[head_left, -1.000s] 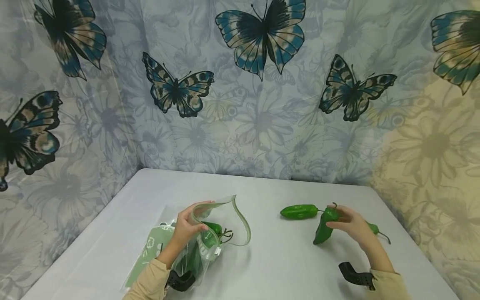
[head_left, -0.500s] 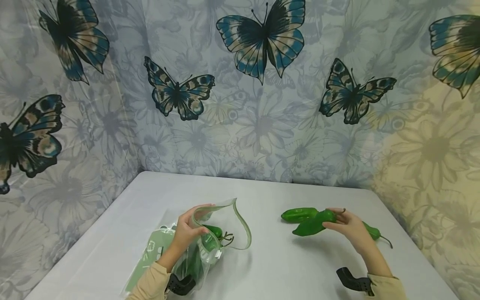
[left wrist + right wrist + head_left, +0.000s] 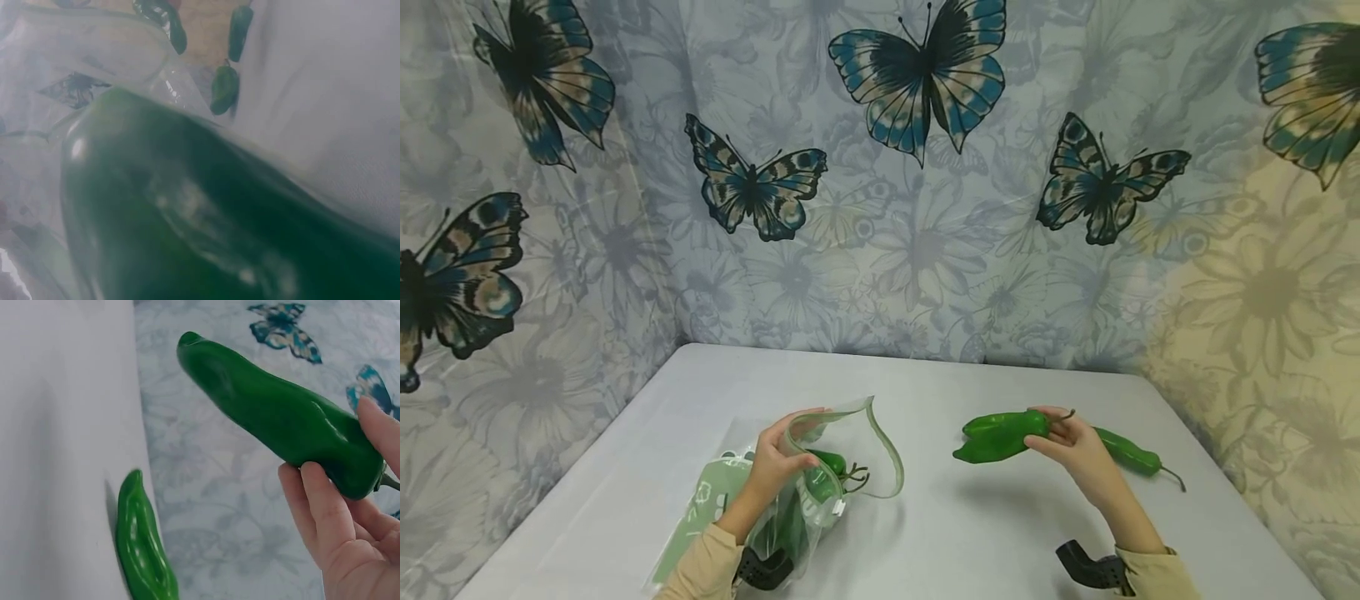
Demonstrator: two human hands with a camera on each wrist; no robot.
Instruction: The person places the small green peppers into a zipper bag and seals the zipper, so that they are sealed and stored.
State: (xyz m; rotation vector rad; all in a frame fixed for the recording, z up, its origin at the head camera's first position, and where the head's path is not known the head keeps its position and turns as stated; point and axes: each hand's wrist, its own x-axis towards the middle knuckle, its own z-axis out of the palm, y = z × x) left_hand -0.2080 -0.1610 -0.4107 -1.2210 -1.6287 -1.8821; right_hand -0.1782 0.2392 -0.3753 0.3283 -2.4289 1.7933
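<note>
We'd call this pepper (image 3: 269, 406) light, firm, kinda slick, so our right hand (image 3: 1067, 442) pinches its stem end (image 3: 362, 472) while, well left, our left hand (image 3: 772, 457) grips the bag (image 3: 820, 518).

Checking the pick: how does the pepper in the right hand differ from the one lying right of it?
The right hand grips the held pepper above the table; the lying pepper rests on it. In the head view, the held pepper's stem angles up, the lying pepper's down. Both are green.

White table (image 3: 925, 475); butterfly-print backdrop (image 3: 910, 275), yellowish at right.
</note>
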